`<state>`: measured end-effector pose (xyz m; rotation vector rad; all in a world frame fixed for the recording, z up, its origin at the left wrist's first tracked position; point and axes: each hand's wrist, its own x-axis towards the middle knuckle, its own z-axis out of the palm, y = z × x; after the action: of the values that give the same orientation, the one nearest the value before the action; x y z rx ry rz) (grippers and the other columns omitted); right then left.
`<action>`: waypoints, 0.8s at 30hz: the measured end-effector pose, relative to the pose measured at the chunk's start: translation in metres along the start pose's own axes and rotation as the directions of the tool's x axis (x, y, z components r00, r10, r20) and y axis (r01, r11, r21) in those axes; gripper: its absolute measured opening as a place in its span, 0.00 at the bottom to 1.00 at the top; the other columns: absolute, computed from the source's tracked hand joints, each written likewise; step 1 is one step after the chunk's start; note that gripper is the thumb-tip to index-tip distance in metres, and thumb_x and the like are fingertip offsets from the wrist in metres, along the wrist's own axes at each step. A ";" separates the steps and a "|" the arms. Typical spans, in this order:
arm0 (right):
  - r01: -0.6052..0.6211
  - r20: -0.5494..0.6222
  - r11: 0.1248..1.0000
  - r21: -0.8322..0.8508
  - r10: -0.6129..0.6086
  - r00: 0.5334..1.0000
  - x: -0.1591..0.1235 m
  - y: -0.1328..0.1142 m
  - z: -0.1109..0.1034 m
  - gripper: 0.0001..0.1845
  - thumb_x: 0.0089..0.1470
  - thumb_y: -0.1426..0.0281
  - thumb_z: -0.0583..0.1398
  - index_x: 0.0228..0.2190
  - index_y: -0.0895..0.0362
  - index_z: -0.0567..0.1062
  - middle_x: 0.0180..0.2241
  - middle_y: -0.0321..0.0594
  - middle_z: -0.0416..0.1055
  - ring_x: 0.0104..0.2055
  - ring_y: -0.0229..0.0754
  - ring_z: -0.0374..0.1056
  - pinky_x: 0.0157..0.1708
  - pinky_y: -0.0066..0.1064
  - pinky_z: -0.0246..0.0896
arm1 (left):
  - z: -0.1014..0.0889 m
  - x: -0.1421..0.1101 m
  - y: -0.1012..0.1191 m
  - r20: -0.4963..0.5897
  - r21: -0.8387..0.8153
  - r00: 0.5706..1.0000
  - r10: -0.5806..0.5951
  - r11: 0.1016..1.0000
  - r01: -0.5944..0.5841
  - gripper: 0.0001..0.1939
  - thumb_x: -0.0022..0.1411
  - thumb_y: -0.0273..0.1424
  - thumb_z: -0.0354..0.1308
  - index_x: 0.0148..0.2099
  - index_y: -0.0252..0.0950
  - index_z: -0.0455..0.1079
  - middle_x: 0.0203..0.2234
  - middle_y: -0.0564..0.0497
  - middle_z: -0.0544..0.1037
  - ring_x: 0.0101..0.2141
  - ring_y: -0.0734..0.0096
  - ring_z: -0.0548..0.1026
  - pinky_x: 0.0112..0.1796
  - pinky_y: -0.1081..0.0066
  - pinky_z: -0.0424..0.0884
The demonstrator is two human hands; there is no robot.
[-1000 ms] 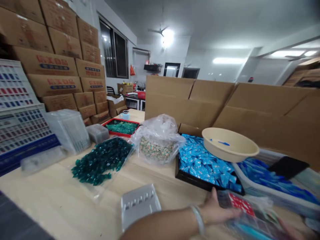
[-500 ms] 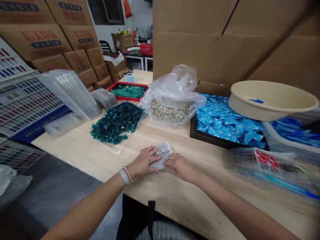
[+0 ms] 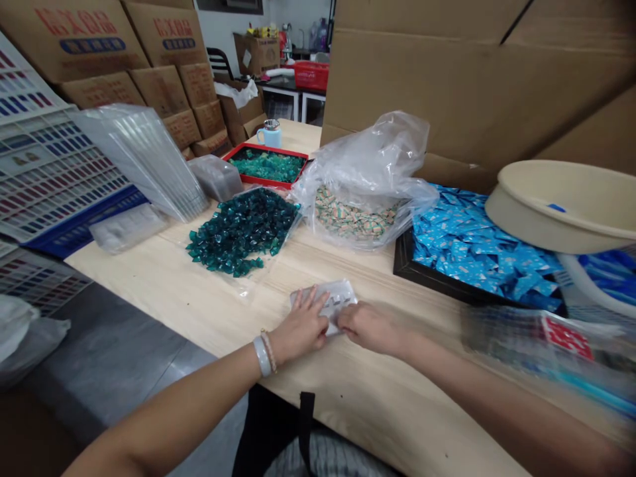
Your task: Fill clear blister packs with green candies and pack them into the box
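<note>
A small, pale grey plastic tray (image 3: 342, 291) with a row of raised notches lies on the wooden table in front of me. My left hand (image 3: 303, 324) rests over its left side, fingers spread and flat on the plastic. At the tray's right edge, my right hand (image 3: 372, 326) has its fingers curled and pinched onto the rim. Both hands cover part of the tray. Beyond them is a heap of dark green translucent pieces (image 3: 243, 228) on a clear plastic sheet. A clear bag (image 3: 355, 222) of small wrapped pieces stands behind the tray.
A black tray of blue packets (image 3: 477, 242) sits right of the bag, with a cream basin (image 3: 561, 199) overhanging it. A blurred clear container (image 3: 517, 338) with a red label lies at right. Stacked clear trays (image 3: 144, 159) stand left; a red tray (image 3: 265, 180) lies farther back.
Both hands came from the clear container at right to the pale tray, which moved nearer the table's front edge. Since half a second ago, my right fingers have curled tighter at its edge.
</note>
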<state>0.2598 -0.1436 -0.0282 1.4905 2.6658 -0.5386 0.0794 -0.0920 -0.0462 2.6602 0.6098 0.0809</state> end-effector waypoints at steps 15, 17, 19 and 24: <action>-0.704 -0.069 0.678 -0.212 0.708 0.703 -0.090 -0.012 -0.021 0.09 0.50 0.76 0.49 0.29 0.60 0.68 0.29 0.44 0.68 0.26 0.40 0.65 0.22 0.29 0.52 | -0.044 0.010 -0.019 -0.017 -0.066 0.999 0.030 0.997 -0.031 0.35 0.42 0.49 0.58 0.53 0.42 0.59 0.56 0.44 0.53 0.57 0.51 0.45 0.53 0.51 0.43; -0.695 -0.066 0.687 -0.211 0.700 0.712 -0.080 -0.007 -0.010 0.09 0.51 0.76 0.49 0.30 0.61 0.68 0.31 0.47 0.68 0.30 0.43 0.66 0.26 0.31 0.54 | -0.025 0.016 -0.024 0.045 -0.029 0.998 0.034 0.999 -0.033 0.38 0.41 0.48 0.59 0.55 0.46 0.55 0.57 0.46 0.51 0.56 0.51 0.46 0.52 0.51 0.44; -0.518 -0.108 0.844 -0.139 0.507 0.855 -0.056 -0.006 -0.003 0.08 0.52 0.72 0.51 0.32 0.59 0.69 0.34 0.46 0.68 0.37 0.44 0.64 0.34 0.33 0.55 | -0.015 0.020 -0.029 0.052 -0.019 0.998 0.041 0.999 -0.040 0.36 0.44 0.47 0.58 0.56 0.48 0.53 0.57 0.47 0.51 0.56 0.54 0.48 0.52 0.55 0.46; -0.034 -0.056 0.985 0.170 0.044 0.997 0.006 -0.001 0.000 0.07 0.51 0.69 0.54 0.26 0.58 0.71 0.29 0.39 0.69 0.37 0.38 0.63 0.38 0.30 0.53 | -0.020 0.016 -0.034 0.052 -0.033 0.997 0.065 0.997 -0.064 0.35 0.48 0.44 0.57 0.57 0.50 0.50 0.58 0.49 0.50 0.56 0.57 0.48 0.52 0.58 0.46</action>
<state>0.2556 -0.1388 -0.0288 1.6217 2.6889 -0.7460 0.0772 -0.0494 -0.0423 2.6430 0.5016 0.0383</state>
